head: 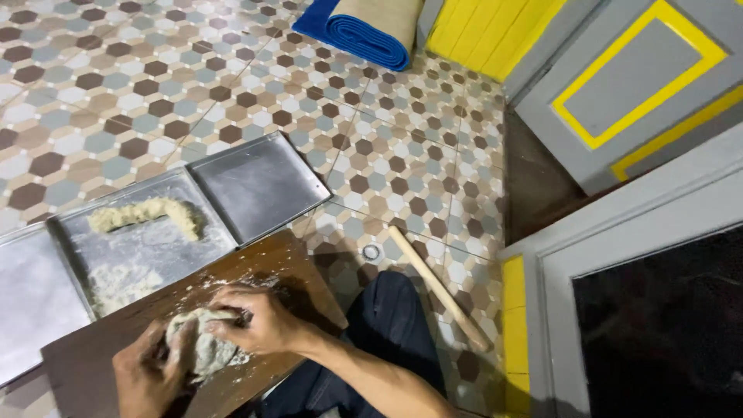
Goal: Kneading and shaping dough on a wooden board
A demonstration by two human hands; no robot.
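Note:
A pale lump of dough (203, 344) lies on a dark wooden board (93, 352) dusted with flour, low at the left. My right hand (259, 317) presses down on the top and right side of the lump, fingers curled over it. My left hand (147, 375) cups the dough from the left, partly under the frame's lower edge. Both hands grip the same lump.
Metal trays (259, 182) lie side by side on the patterned tile floor behind the board; the middle one holds a strip of dough (143, 213) and flour. A wooden rolling pin (437, 286) lies right of my knee. A rolled blue mat (371, 27) and grey-yellow doors stand beyond.

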